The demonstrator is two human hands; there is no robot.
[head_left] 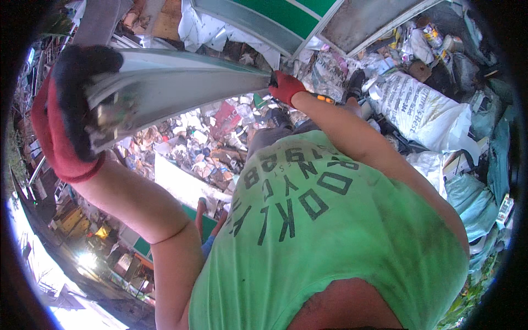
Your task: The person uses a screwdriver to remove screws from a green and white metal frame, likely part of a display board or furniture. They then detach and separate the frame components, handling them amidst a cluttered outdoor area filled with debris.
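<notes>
A long grey panel (187, 88) with pale edges stretches between my two hands, held up over the rubbish. My left hand (66, 104), in a red and black work glove, is closed around its near left end, and a dull, smeared surface shows there. At the panel's narrower far end, my right hand (287, 88) is closed on the corner, wearing the same kind of glove. The fingertips of both hands are partly hidden by the gloves and the panel.
Mixed scraps (203, 132) cover the ground below the panel. A white board (181, 179) lies on them, near another person's hand (201, 206). Green panels (275, 16) stand at the far side. A stuffed white sack (421, 110) and teal bags (470, 198) lie on the right.
</notes>
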